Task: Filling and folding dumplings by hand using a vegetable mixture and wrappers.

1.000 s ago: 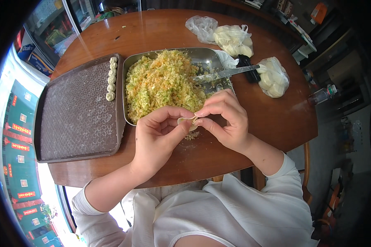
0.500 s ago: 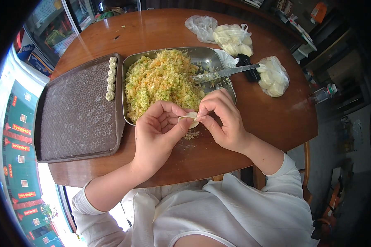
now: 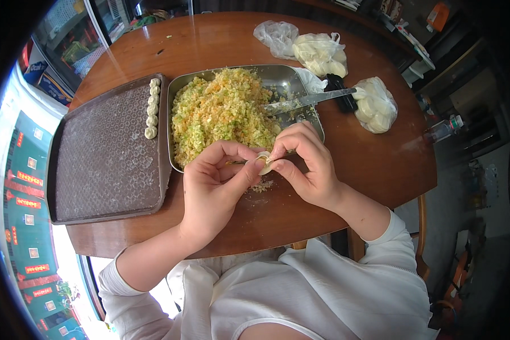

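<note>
Wrapper (image 3: 268, 168) looks narrower since the prev. frame, folded in more, & L hand (image 3: 212, 178) sits a touch further left. L hand grips its left side btwn thumb & fingers; R hand (image 3: 309, 161) pinches the right edge w/ fingertips. It's held above the surface (image 3: 255, 221), by the pan's (image 3: 277, 76) near side, over stray crumbs (image 3: 262, 186). Prob. best: light L grip, small even tucks w/ R, press each firmly, keep filling (image 3: 221, 107) off the edge. Tray (image 3: 107, 153), left, has a row of dumplings (image 3: 152, 109), handy as size ref. Blade (image 3: 300, 103) crosses pan's right rim. Farther: bags (image 3: 321, 54) of dough pcs.
</note>
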{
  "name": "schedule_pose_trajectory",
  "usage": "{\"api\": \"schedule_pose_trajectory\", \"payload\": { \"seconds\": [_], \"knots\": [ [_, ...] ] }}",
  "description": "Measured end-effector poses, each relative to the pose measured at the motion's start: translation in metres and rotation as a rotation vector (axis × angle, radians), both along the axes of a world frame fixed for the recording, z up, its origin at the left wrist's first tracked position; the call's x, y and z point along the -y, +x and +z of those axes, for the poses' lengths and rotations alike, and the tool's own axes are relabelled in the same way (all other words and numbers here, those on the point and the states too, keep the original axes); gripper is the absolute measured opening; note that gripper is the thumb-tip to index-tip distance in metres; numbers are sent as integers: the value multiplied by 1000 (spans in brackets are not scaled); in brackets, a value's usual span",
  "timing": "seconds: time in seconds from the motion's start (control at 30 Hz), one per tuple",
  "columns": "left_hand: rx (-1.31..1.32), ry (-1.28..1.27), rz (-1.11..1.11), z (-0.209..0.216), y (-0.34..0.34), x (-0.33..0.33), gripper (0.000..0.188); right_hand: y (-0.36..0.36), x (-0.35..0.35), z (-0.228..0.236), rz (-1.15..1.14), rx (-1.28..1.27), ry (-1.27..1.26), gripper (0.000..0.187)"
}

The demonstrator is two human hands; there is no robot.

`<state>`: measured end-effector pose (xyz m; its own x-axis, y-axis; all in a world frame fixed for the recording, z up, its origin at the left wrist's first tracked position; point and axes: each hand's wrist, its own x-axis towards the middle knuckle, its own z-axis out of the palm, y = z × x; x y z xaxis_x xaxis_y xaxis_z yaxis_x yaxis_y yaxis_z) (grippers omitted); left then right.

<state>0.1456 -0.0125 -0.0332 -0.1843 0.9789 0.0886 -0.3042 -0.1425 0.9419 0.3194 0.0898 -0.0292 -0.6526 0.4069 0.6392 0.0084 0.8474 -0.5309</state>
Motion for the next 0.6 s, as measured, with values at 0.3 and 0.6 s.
{"api": "schedule_pose_trajectory", "payload": {
  "seconds": [0.3, 0.6],
  "knots": [
    [-30, 11, -2, 1, 0, 1, 13, 0, -2, -3, 3, 25, 34, 13],
    [-96, 26, -12, -1, 0, 2, 15, 1, -2, 0, -2, 4, 83, 12]
  ]
}}
